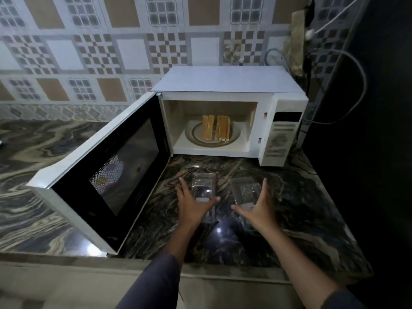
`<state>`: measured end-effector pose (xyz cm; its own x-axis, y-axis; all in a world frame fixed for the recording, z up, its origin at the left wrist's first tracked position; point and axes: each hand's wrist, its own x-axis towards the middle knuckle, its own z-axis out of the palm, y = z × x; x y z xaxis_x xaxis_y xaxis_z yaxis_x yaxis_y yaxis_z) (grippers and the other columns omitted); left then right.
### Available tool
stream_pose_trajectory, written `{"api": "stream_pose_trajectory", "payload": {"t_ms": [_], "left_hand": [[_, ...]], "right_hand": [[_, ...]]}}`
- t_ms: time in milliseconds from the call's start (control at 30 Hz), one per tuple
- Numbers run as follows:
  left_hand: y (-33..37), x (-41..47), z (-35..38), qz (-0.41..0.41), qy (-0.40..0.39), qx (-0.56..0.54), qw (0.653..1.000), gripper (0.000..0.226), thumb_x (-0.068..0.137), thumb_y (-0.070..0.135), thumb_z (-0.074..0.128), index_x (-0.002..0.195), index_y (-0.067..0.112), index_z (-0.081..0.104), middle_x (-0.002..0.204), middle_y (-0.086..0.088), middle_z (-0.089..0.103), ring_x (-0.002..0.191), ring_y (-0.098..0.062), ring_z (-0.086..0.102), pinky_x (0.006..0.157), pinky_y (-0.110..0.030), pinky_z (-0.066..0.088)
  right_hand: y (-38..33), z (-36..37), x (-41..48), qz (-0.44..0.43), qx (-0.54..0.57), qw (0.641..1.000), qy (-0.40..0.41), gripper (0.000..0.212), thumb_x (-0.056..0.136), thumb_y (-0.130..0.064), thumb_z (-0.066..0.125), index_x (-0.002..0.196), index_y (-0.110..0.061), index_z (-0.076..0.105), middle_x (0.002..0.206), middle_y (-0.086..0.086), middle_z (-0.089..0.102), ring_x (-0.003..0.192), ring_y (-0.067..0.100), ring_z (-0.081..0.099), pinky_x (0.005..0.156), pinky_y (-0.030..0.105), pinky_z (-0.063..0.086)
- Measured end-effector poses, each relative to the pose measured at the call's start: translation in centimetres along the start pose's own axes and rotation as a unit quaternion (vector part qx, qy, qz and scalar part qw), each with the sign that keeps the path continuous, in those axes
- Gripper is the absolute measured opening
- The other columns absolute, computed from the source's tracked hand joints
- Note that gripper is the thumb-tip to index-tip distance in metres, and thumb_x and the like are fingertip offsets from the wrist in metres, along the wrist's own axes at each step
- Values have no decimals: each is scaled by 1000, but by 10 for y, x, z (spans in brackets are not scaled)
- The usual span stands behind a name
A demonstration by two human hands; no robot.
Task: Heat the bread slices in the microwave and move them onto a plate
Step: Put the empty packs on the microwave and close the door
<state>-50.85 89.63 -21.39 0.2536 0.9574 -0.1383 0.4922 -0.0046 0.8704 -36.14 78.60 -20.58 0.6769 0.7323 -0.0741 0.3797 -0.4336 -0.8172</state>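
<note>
Dimly, left hand, right hand, fingers spread, blurry clear containers beneath, contact unclear

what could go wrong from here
1. The bread slices stand on edge on the turntable; reaching in could topple them.
2. The open microwave door juts out close beside the left hand; a forearm might bump it.
3. The clear containers by the left and right hand are hard to see on the dark glossy counter and could be knocked.
</note>
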Motion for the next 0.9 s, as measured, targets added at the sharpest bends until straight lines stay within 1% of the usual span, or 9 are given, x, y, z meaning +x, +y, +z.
{"api": "stream_pose_trajectory", "payload": {"t_ms": [100,200,333,433,567,633,733,833,900], "left_hand": [[-13,9,7,9,-25,-16,1000,134,50,40,89,149,20,0,154,-11,24,139,-23,30,113,-37,30],[-22,15,9,25,-20,-25,999,108,49,31,90,140,20,32,134,-6,53,120,-22,53,101,-37,44],[-17,13,2,32,-17,-57,998,88,52,21,88,128,17,45,120,-1,59,108,-17,57,92,-28,47],[-4,12,-9,37,-15,-91,995,71,59,10,85,121,13,50,104,3,57,91,-11,55,72,-14,39],[20,14,-24,99,-7,-116,988,76,57,14,87,122,12,49,109,-1,59,97,-16,58,78,-21,42],[41,14,-31,122,-10,-126,984,79,58,17,87,126,16,45,113,1,57,100,-15,57,79,-24,44],[80,18,-39,185,-5,-158,970,81,61,22,86,128,21,42,122,-2,56,110,-18,56,90,-34,50],[124,25,-48,241,19,-162,957,86,62,32,85,133,21,38,129,-1,48,119,-15,47,101,-36,43],[152,32,-52,269,32,-182,945,88,62,32,85,134,20,37,132,-1,47,122,-16,46,104,-36,41]], "right_hand": [[7,11,0,4,-12,1000,23,124,64,-28,85,149,-17,-4,156,12,15,142,28,24,113,40,29],[8,18,-1,27,-11,998,60,116,63,-27,85,149,-17,7,151,11,30,134,29,39,105,42,40],[4,21,-4,43,12,995,91,107,66,-21,83,148,-13,16,146,13,38,131,27,42,102,34,39],[-5,20,-8,56,19,989,133,100,67,-18,82,146,-10,20,142,16,44,127,29,46,101,36,40],[-30,8,-18,8,34,977,209,91,71,-17,79,144,-12,25,138,9,50,120,26,53,87,30,47],[-49,-3,-21,-33,56,966,249,88,72,-15,78,143,-12,26,137,7,50,120,23,52,82,23,41],[-77,-26,-16,-91,78,941,316,88,72,-18,79,143,-11,27,139,10,48,125,24,49,93,26,42],[-106,-50,-3,-137,102,924,341,89,71,-22,78,143,-15,26,142,8,44,129,22,45,103,39,43],[-127,-65,10,-159,115,917,347,88,71,-21,78,143,-15,27,141,7,46,127,21,46,101,35,43]]}}
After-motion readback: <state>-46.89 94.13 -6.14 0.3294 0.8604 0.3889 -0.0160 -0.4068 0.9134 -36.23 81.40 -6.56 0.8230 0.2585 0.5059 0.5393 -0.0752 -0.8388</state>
